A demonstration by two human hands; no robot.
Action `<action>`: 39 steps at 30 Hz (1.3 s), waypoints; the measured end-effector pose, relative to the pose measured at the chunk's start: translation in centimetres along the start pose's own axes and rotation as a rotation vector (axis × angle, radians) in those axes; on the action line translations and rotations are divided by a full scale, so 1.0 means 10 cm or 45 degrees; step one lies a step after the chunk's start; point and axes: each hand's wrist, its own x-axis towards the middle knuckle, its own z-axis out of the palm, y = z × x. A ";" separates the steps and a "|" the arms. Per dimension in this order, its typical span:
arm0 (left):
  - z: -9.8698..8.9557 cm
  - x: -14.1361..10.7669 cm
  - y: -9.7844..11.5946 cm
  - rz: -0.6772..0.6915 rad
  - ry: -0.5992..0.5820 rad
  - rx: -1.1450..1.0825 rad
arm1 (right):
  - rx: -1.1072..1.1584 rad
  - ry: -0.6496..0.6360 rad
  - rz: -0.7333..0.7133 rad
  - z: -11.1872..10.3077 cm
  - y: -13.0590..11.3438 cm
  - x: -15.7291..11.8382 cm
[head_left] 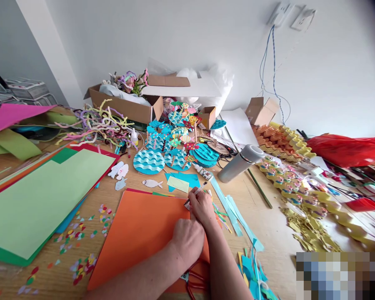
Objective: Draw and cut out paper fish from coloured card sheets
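Observation:
Both hands meet over the right part of an orange sheet (140, 233). My left hand (189, 237) is closed, its fingertips hidden, against the inner side of my right wrist. Beyond it, my right hand (201, 205) is closed round a slim whitish pen-like item (201, 187) near the sheet's far right corner. Red-handled scissors (198, 280) lie partly beneath my forearms. Past the sheet are a white paper fish (152, 183), a pale yellow slip (178, 184) on blue paper, and a glue bottle (203, 171).
Coloured sheets (46, 200) and confetti (78, 233) lie left. Wavy blue discs (148, 161), pipe cleaners (96, 125) and a cardboard box (121, 104) stand behind. A grey flask (240, 163), blue strips (226, 204) and yellow trays (287, 183) are on the right.

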 end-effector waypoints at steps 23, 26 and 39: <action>-0.01 0.00 0.00 -0.029 -0.012 -0.057 | -0.087 -0.009 -0.011 -0.01 0.00 0.00; 0.00 0.01 0.00 -0.029 -0.015 -0.056 | -0.097 -0.006 -0.022 -0.01 0.01 0.00; 0.03 0.03 0.00 -0.036 -0.010 -0.067 | -0.070 0.001 -0.042 -0.02 0.00 0.00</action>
